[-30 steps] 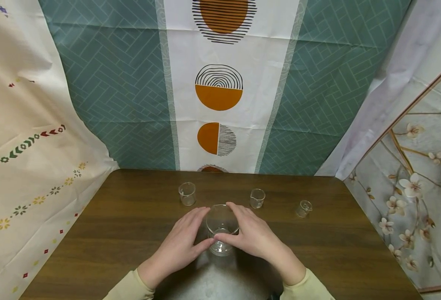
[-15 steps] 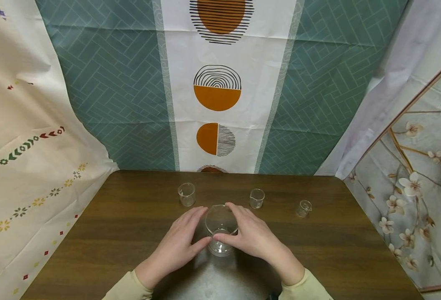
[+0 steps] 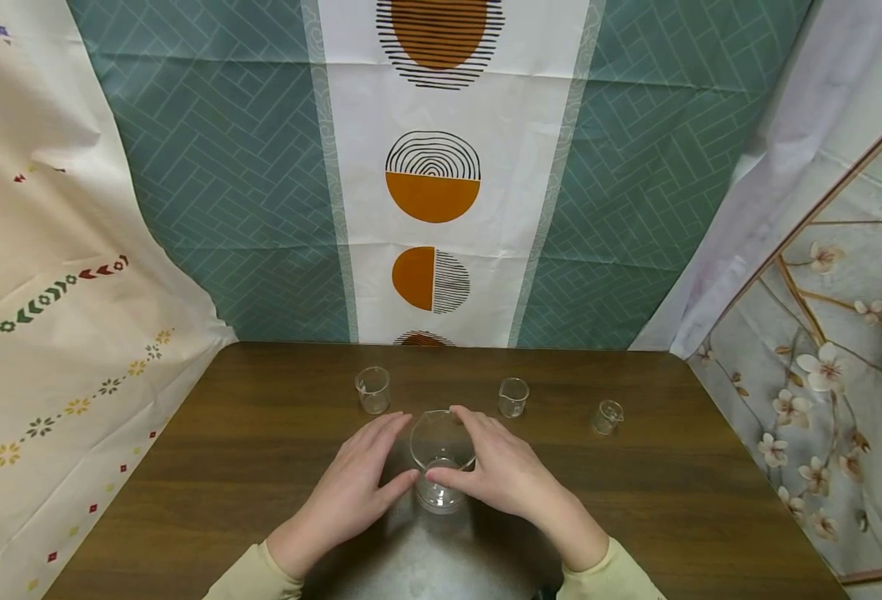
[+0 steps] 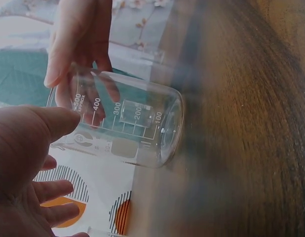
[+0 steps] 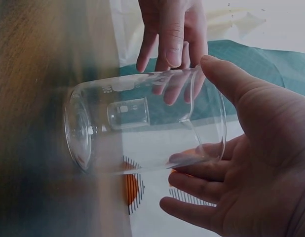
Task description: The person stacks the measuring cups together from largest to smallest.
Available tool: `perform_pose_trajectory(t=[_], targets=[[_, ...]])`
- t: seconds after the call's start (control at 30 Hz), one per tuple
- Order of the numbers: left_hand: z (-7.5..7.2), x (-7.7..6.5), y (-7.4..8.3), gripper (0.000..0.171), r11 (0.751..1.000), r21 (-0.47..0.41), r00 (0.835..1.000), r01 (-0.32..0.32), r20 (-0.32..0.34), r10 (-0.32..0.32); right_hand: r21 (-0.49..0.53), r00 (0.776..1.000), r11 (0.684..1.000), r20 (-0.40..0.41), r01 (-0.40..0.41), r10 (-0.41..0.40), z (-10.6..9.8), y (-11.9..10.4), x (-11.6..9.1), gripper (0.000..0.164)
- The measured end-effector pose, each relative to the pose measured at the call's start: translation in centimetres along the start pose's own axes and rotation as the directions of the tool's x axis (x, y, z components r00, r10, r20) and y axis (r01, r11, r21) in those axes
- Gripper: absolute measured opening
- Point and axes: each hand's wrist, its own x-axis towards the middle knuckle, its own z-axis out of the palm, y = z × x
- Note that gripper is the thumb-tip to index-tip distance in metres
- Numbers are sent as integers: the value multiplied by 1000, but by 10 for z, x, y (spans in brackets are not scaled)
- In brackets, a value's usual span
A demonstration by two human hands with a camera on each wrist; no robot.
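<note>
A large clear glass beaker (image 3: 439,492) with white graduations stands upright on the table, between both hands. My right hand (image 3: 508,471) holds it near the top, thumb at the rim on the near side and fingers along the far side, as the right wrist view shows. On the other side, my left hand (image 3: 358,483) is spread beside the glass with relaxed fingers. Its thumb (image 4: 61,121) overlaps the upper wall in the left wrist view, while the other fingers (image 4: 56,190) stand apart from the beaker.
Toward the back of the brown wooden table (image 3: 261,433) stand three smaller beakers: one at left (image 3: 373,396), one right of centre (image 3: 512,404) and the smallest at far right (image 3: 606,418). Patterned cloth (image 3: 261,167) hangs behind the table, with more cloth at both sides.
My left hand has drawn back slightly to the left, widening the gap between its fingers and the large beaker. The right hand and the beakers stay in place.
</note>
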Motion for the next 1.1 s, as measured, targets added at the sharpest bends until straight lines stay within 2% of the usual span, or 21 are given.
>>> perform_pose_trajectory(t=[0.17,0.2,0.3,0.4,0.43,0.57,1.1], targets=[[0,0,0,75,1000,10,1000,0,-8,0,32,999,999,-17,29,-29,4,8,1,99],[0,0,-1,75,1000,10,1000,4,-8,-4,14,998,998,-35,54,-54,11,17,3,99],[0,0,-1,74,1000,12,1000,12,-4,-12,13,997,998,-41,66,-66,14,21,4,99],[0,0,-1,73,1000,14,1000,15,-2,-15,21,999,999,-26,48,-48,12,18,3,99],[0,0,-1,73,1000,15,1000,15,-1,-15,42,1000,999,-8,24,-24,6,11,1,100],[1,0,-2,73,1000,17,1000,13,-3,-13,21,1000,1000,4,3,-3,2,4,0,94],[2,1,-4,71,998,17,997,58,52,-59,20,1000,1000,11,-3,3,-1,2,-1,92]])
